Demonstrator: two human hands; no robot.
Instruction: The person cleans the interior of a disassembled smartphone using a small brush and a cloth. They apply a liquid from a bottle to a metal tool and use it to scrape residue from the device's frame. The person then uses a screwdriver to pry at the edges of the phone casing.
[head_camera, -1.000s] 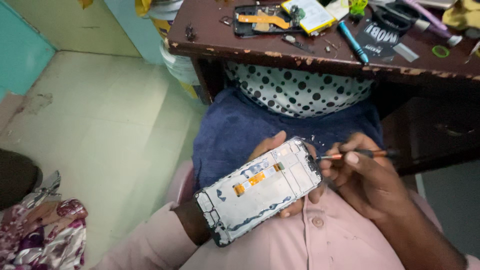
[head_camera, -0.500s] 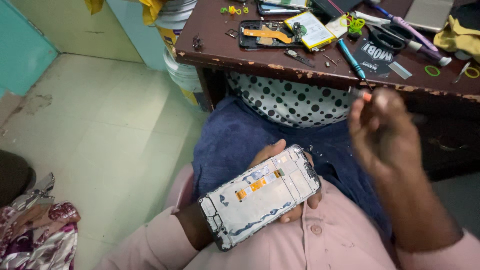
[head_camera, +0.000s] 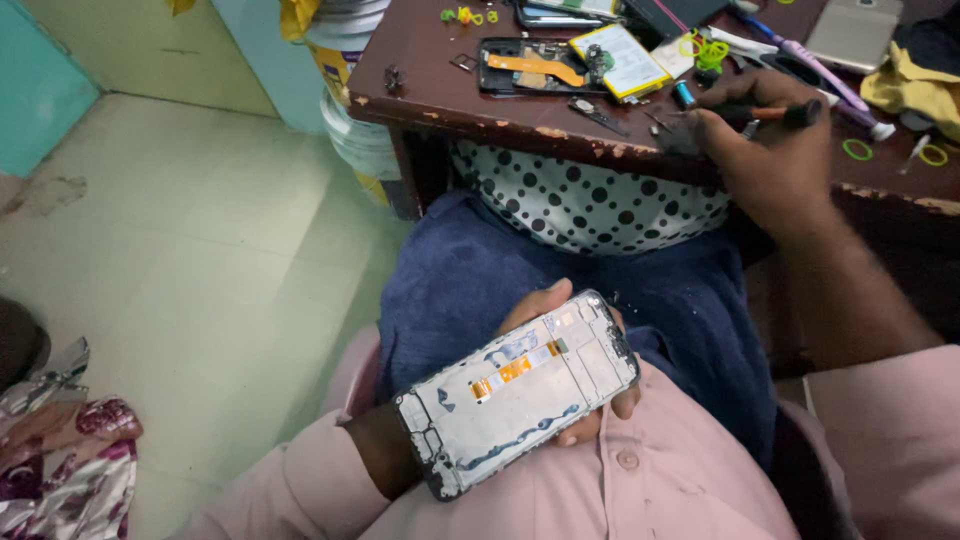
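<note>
Down in the lap, the left hand (head_camera: 560, 330) cradles an opened phone frame (head_camera: 518, 392), fingers wrapped around its back. Meanwhile the right hand (head_camera: 770, 150) pinches a screwdriver (head_camera: 775, 113) over the cluttered table (head_camera: 420, 80), well apart from the frame.

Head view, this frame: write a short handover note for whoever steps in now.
Left hand: grips the opened phone frame, bare inner side up, held over the lap.
Right hand: at the desk edge, grip closed on a thin screwdriver.
On the desk: a second opened phone, a yellow battery and small parts.
Done: frame stripped open.
Left: cannot tell from this view.
</note>
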